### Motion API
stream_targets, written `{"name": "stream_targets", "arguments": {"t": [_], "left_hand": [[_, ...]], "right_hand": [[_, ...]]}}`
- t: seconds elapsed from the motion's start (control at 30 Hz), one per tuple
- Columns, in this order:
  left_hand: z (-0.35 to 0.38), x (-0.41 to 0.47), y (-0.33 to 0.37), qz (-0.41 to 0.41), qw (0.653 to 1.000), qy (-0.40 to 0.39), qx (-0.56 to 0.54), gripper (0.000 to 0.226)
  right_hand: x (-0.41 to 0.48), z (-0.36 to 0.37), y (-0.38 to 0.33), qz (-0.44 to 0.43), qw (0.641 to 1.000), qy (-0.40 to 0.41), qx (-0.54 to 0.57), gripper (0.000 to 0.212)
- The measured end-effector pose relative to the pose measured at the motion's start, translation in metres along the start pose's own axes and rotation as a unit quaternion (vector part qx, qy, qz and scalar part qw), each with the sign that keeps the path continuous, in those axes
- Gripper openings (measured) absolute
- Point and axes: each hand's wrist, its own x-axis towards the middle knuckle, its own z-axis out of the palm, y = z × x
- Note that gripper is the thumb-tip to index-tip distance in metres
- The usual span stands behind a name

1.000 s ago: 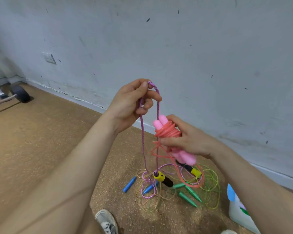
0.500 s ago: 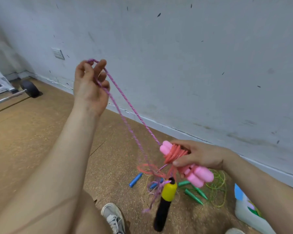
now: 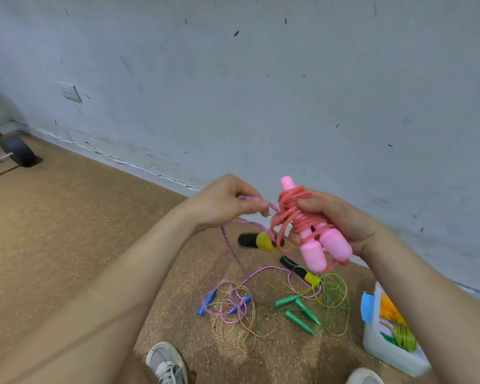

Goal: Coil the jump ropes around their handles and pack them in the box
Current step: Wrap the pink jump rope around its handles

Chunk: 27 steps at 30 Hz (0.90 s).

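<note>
Above the cork floor (image 3: 67, 245) by the wall, the right hand (image 3: 341, 220) clamps the near-upright pink rope bundle (image 3: 302, 217), while left-hand fingers (image 3: 257, 205) pinch the purple rope (image 3: 233, 253) just beside it.

Your right hand (image 3: 341, 220) holds the coiled rope bundle (image 3: 305, 223) at centre; your left hand (image 3: 227, 203) sits just beside it at nine o'clock. Loose ropes (image 3: 261, 306) lie on the floor (image 3: 67, 217) at six, the box (image 3: 383, 342) at four.
</note>
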Motion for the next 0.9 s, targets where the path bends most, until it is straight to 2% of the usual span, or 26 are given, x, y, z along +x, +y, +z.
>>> {"name": "stream_targets", "arguments": {"t": [0.1, 0.23, 0.33, 0.5, 0.57, 0.63, 0.7, 0.73, 0.8, 0.83, 0.9], "left_hand": [[-0.006, 0.001, 0.007, 0.036, 0.990, 0.085, -0.104, 0.020], [-0.007, 0.000, 0.005, 0.050, 0.971, 0.069, -0.225, 0.026], [-0.011, 0.002, 0.007, 0.031, 0.940, 0.090, -0.327, 0.029], [-0.014, 0.002, 0.008, 0.022, 0.909, 0.152, -0.387, 0.029], [-0.019, 0.004, 0.006, 0.018, 0.879, 0.215, -0.426, 0.029], [-0.026, 0.007, 0.003, 0.020, 0.837, 0.272, -0.475, 0.031], [-0.033, 0.010, -0.001, 0.023, 0.802, 0.301, -0.515, 0.032], [-0.035, 0.010, -0.003, 0.026, 0.789, 0.308, -0.531, 0.032], [-0.036, 0.011, -0.004, 0.032, 0.767, 0.312, -0.561, 0.031], [-0.036, 0.012, -0.006, 0.035, 0.761, 0.314, -0.567, 0.030], [-0.035, 0.011, -0.006, 0.030, 0.770, 0.311, -0.557, 0.028]], "right_hand": [[-0.004, -0.006, 0.002, 0.027, 0.996, 0.019, -0.078, 0.024], [-0.009, -0.014, 0.006, 0.058, 0.986, 0.012, -0.157, 0.024], [-0.009, -0.012, 0.007, 0.039, 0.993, 0.009, -0.113, 0.027], [-0.005, -0.008, 0.008, 0.005, 0.995, 0.101, 0.011, 0.023], [-0.010, -0.008, 0.006, 0.012, 0.997, 0.068, -0.047, 0.024], [-0.017, -0.005, -0.001, 0.048, 0.989, -0.017, -0.139, 0.027], [-0.023, -0.002, -0.007, 0.102, 0.949, -0.106, -0.279, 0.037], [-0.025, 0.001, -0.008, 0.134, 0.910, -0.131, -0.371, 0.042], [-0.026, 0.000, -0.003, 0.196, 0.813, -0.129, -0.532, 0.044], [-0.026, -0.001, 0.000, 0.215, 0.785, -0.112, -0.570, 0.041], [-0.027, -0.004, 0.003, 0.227, 0.767, -0.077, -0.596, 0.035]]}}
